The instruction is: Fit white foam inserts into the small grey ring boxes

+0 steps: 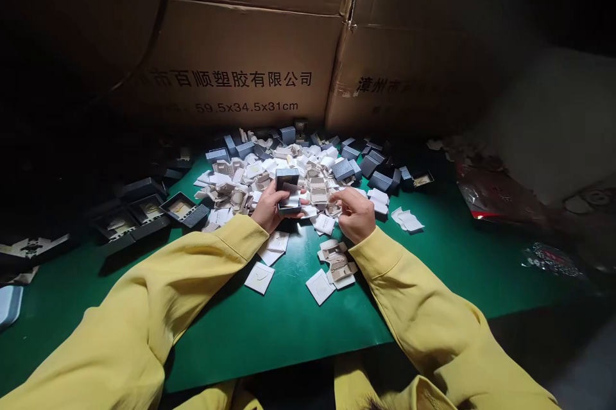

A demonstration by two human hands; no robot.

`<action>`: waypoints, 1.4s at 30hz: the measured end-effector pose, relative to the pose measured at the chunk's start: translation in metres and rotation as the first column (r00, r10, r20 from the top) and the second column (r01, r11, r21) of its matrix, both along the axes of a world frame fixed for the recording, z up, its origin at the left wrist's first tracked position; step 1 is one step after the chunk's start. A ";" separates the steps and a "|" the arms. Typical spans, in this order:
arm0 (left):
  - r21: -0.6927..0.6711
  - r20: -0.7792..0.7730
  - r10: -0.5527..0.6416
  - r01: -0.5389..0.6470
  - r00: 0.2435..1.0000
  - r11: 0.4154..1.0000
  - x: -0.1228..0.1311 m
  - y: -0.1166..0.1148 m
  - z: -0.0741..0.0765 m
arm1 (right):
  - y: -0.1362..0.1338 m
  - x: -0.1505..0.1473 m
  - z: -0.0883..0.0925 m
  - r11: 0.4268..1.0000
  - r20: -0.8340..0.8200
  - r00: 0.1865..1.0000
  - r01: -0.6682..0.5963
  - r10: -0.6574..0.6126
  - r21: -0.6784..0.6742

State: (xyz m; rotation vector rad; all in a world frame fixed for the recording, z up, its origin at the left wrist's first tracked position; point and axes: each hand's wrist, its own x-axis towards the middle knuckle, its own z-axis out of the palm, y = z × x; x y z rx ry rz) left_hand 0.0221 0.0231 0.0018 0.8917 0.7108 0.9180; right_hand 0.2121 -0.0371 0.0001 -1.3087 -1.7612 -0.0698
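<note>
Big cardboard cartons [240, 44] behind, green tabletop [269, 349] in front, light dim toward the edges. Dark hinged box [287, 176] is up off the table, lid raised, near side of the loose card pile [231, 172]. Left hand [267, 208] grasps it from the side, fingertips showing past the far edge; white piece [292, 195] visible inside. Right hand [357, 212] is apart from the box, fingers curled beside the pile; can't tell if it's pinching anything. Handling, my read: support the base, don't squeeze the walls, keep the thumb clear of the opening and the lid fully back. Light fingertip touch on the white piece, since thin card probably creases. Square white cards [260, 278] lie close to the forearms, so watch sleeve drag.
</note>
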 end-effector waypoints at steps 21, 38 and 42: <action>-0.017 -0.138 -0.130 0.129 0.982 0.992 0.020 -0.028 -0.003 | -0.003 -0.017 0.002 0.999 0.418 0.908 -0.032 0.012 0.039; 0.003 -0.060 -0.237 0.238 0.970 0.971 0.020 -0.028 -0.008 | -0.003 -0.013 0.005 0.994 0.526 0.850 -0.044 -0.016 0.101; -0.007 -0.108 -0.253 0.254 0.961 0.967 0.021 -0.029 -0.006 | -0.004 -0.011 0.008 0.989 0.587 0.808 -0.116 0.043 0.087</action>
